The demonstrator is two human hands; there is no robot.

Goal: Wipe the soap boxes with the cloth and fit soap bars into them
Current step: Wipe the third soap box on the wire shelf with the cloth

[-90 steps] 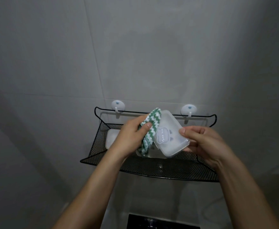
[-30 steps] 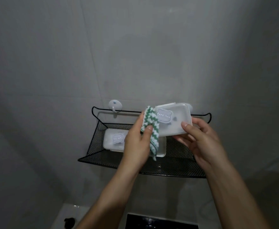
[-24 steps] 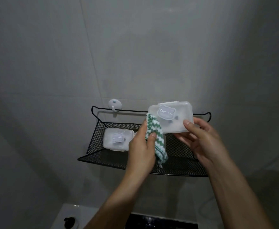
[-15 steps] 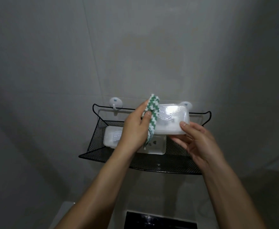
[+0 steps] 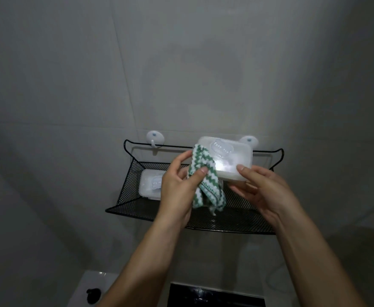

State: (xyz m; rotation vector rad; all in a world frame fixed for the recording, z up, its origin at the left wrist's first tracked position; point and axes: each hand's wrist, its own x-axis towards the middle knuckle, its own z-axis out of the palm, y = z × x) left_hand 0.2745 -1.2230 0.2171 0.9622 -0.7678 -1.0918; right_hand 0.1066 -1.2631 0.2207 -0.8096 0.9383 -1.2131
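Above a black mesh shelf hung on a grey tiled wall, both hands meet over a translucent soap box held in the air. On the right, the right hand has a curled grip on the box, its thumb lying on the near right edge of the lid and its fingers under the base, so that the box tilts with its bear-shaped label facing the camera. To the left, the left hand pinches a green-and-white zigzag cloth between thumb and fingers; the upper part of the cloth lies against the left end of the box, and the rest hangs down in folds in front of the shelf. Inside the shelf, at its left end, a second soap box lies flat with its lid closed, partly hidden behind the left hand. Two white wall hooks carry the shelf's top rail, the right one half hidden behind the held box.
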